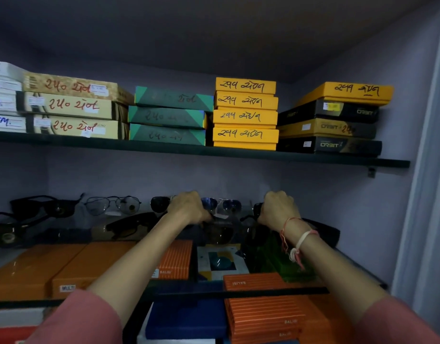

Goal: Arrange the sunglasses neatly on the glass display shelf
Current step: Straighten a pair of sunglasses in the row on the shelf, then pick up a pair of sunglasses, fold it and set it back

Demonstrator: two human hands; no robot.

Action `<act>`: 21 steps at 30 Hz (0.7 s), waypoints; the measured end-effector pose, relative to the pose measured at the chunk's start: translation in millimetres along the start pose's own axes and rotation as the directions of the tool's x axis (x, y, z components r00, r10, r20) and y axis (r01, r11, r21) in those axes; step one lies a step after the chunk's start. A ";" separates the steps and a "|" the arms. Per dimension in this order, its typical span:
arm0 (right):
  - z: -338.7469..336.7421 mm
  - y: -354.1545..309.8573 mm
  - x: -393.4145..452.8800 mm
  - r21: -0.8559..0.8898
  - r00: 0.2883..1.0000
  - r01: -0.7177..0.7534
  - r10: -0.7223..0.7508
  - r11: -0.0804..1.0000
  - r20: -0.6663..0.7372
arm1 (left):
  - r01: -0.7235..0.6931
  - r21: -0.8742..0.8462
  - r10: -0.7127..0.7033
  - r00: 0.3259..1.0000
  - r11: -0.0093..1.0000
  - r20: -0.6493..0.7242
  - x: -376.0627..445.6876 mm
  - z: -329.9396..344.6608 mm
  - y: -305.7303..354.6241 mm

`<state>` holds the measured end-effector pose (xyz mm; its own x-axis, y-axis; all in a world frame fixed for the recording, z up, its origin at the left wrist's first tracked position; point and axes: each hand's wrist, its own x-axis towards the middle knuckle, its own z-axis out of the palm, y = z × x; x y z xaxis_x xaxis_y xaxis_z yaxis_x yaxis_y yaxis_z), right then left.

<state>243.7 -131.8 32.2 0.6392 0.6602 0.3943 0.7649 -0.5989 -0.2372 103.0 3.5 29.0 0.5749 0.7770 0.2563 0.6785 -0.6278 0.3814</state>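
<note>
While both hands reach to the back of the glass shelf (pixel 357 266), the left hand (pixel 189 207) and the right hand (pixel 278 209) are each curled shut on an end of a pair of blue-lensed sunglasses (pixel 221 204), which sits in the rear row, right of the middle. The fingers fold away from the camera, so exactly what they pinch is hidden. To its left along the back edge stand a clear-lensed aviator pair (pixel 112 204) and a dark pair (pixel 44 207); more dark pairs lie nearer the front edge.

Done well, I judge, the step means holding the frame by its ends only, keeping off the lenses, setting it level and facing forward, spaced evenly from its neighbours, and keeping the wrists clear of the front-row pairs.

On the upper shelf (pixel 338 160), the black boxes (pixel 333 145) read "ORBIT", and the yellow boxes (pixel 246 117) carry handwritten numerals and script. Below, an orange striped box (pixel 174 259) reads "BALISI", another orange box (pixel 65 281) "MULTI".
</note>
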 end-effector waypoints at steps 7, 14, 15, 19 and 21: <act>-10.0 -21.2 3.5 -0.102 0.999 0.032 -0.028 0.994 0.035 | 0.091 0.096 -0.082 0.992 0.991 -0.093 4.2 -29.5 -53.5; 9.9 -84.9 -1.0 0.007 0.984 0.137 -0.135 0.991 -0.116 | 0.074 0.239 -0.086 0.996 0.968 0.038 -0.6 -27.7 -96.1; 14.0 -93.9 -1.8 0.031 0.982 0.150 -0.145 0.988 -0.122 | 0.063 0.195 -0.077 0.995 0.979 0.062 -0.2 -29.4 -101.4; 25.2 -120.6 -6.4 0.114 0.982 0.169 -0.157 0.979 -0.107 | 0.045 -0.065 -0.035 0.989 0.997 0.147 -1.0 -39.4 -124.5; 28.7 -128.6 -8.0 0.159 0.985 0.170 -0.161 0.973 -0.070 | 0.027 -0.181 0.004 0.985 0.983 0.172 -5.3 -42.2 -136.7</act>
<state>142.5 -47.1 34.0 0.5009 0.7144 0.4886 0.8652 -0.3985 -0.3044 -12.1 87.2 13.1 0.6479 0.7549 0.1015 0.5997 -0.5877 0.5431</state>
